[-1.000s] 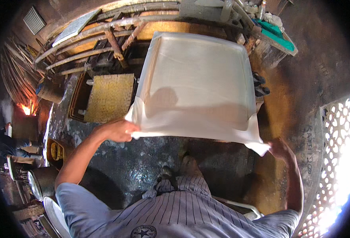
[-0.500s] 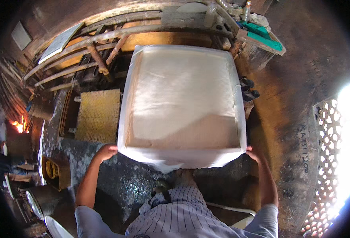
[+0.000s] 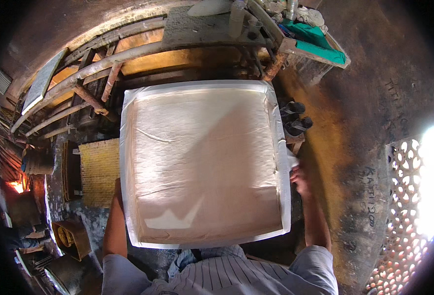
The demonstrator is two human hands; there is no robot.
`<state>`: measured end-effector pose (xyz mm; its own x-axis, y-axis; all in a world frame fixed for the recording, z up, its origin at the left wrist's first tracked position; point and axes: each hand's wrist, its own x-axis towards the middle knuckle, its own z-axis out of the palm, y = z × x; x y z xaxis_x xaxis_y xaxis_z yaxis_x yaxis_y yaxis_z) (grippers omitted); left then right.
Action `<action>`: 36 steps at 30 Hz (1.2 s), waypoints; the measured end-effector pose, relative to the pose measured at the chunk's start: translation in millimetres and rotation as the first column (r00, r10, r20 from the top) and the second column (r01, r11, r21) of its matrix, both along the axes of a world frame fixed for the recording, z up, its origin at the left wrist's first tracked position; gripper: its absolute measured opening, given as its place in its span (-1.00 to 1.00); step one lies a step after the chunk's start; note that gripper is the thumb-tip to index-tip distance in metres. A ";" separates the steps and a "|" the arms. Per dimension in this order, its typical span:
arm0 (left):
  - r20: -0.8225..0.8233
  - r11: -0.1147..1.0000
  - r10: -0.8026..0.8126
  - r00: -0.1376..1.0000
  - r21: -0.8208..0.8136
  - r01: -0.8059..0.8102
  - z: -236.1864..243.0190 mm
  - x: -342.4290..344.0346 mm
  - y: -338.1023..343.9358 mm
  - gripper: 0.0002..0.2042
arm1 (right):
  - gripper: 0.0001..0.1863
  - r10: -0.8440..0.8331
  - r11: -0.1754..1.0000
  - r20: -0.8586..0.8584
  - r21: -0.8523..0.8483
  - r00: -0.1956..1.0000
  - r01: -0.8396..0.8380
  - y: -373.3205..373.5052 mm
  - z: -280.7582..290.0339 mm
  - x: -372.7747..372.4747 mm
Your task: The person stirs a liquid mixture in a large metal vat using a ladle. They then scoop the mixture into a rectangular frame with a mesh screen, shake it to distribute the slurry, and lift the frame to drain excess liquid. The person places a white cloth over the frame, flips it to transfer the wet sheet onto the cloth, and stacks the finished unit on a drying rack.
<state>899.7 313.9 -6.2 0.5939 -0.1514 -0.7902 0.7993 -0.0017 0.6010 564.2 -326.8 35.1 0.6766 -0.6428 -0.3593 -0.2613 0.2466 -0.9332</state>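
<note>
A wide shallow square frame lined with white cloth (image 3: pixel 207 167) lies tilted or flat in front of me, its rim wrapped in the cloth and its inner surface wrinkled. My left hand (image 3: pixel 117 189) is at the frame's left side, mostly hidden behind the rim, so its fingers cannot be seen. My right hand (image 3: pixel 299 179) is beside the right side, fingers curled at a loose white piece of cloth (image 3: pixel 291 160) sticking out there.
A yellow woven mat (image 3: pixel 98 167) is left of the frame, a fire (image 3: pixel 18 185) burns farther left, and wooden poles (image 3: pixel 86 71) run behind. A crate with green cloth (image 3: pixel 313 44), dark sandals (image 3: pixel 295 123) and a perforated wall (image 3: pixel 401 206) are to the right.
The cloth-covered frame has moved left and down toward me. Both hands have moved from the near corners up along its sides, and the cloth now sits down inside the rim.
</note>
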 end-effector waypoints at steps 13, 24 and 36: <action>0.630 0.750 0.533 0.564 -0.661 0.030 132.4 40.9 166.6 -0.72 | -0.75 -0.195 0.978 -0.297 0.018 0.935 0.209 66.9 -122.5 -86.1; 0.407 0.999 0.013 0.913 -0.050 0.008 -25.0 -205.0 238.6 -0.69 | -0.74 0.195 0.959 -0.736 0.282 0.648 0.032 368.2 -173.5 -190.8; 0.253 0.836 0.500 0.828 0.109 -0.538 -63.1 -309.2 617.0 -0.69 | -0.77 0.606 0.014 -0.345 -0.896 0.716 -0.444 724.7 88.9 201.5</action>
<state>590.5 930.9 -69.3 0.6975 0.3490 -0.6259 0.5684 0.2625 0.7798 765.8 397.9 123.9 0.9634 0.1153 0.2420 0.2056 -0.8970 -0.3913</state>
